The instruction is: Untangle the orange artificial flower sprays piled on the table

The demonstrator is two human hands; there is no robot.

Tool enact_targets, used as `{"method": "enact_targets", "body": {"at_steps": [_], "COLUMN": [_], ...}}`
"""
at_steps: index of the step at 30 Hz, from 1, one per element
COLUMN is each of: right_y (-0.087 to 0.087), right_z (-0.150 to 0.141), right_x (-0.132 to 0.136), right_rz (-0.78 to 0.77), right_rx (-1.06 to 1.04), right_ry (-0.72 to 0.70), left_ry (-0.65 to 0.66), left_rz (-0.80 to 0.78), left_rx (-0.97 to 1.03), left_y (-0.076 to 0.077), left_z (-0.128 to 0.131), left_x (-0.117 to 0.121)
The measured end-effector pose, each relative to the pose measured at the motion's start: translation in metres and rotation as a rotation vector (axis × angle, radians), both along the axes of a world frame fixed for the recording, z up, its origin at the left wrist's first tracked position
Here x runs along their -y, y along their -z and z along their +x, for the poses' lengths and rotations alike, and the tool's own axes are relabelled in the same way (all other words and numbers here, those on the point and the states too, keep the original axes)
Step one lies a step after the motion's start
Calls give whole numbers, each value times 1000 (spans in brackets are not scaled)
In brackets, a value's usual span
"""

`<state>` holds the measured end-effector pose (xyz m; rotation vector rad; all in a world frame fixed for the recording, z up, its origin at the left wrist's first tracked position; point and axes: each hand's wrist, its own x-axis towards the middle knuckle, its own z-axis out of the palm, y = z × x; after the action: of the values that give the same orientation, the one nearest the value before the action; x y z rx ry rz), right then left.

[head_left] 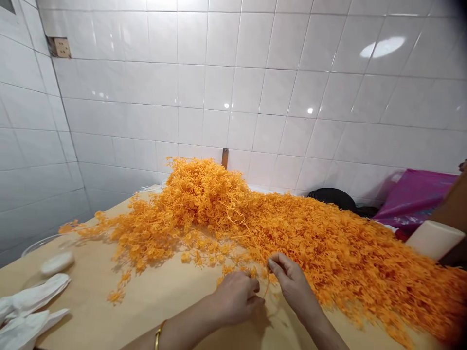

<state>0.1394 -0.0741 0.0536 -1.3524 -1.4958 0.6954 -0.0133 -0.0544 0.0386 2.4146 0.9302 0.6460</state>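
Note:
A large heap of orange artificial flower sprigs (207,199) with thin stems spreads over the table. My left hand (239,297), a gold bangle (157,334) on its wrist, hovers near the front of the heap. Its fingers are curled in, and orange blossoms of a sprig show just beyond the knuckles. Right of it, my right hand (293,284) is closed in a pinch, thumb against forefinger. A thin orange stem (267,282) runs between the two hands. The fingertips of the left hand are partly hidden.
White cloth gloves (34,304) and a white rounded object (57,263) lie on the table (156,311) at left. Behind the heap are a black round object (333,197), a magenta bag (419,197) and a cream cylinder (434,238). A tiled wall (219,87) bounds the back.

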Motion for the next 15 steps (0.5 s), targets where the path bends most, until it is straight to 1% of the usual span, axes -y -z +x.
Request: {"method": "enact_targets", "body": {"at_steps": [3,5,7,10,12,15], "right_y": [1,1,2,5,5,2], "right_z": [8,10,10,8,8,11], "right_x": [12,19,25,31,35,38], "right_rz": [-5,-16,-28,-36,-28,16], "right_rx": [16,16,16,9,-17,-107], "right_ry": [51,51,41,10,3,53], "left_ry": [0,-11,-47,-101,-113,-141], "left_rz": [28,39,74,145,183,184], "left_rx": [-77,-143,-199,-261,-292,-295], "left_y": [-6,-8,-6,2,7,11], "left_z": [-11,-15,-17,-18,-20,-22], "left_x": [1,-2,-7,-21,-33,-55]}}
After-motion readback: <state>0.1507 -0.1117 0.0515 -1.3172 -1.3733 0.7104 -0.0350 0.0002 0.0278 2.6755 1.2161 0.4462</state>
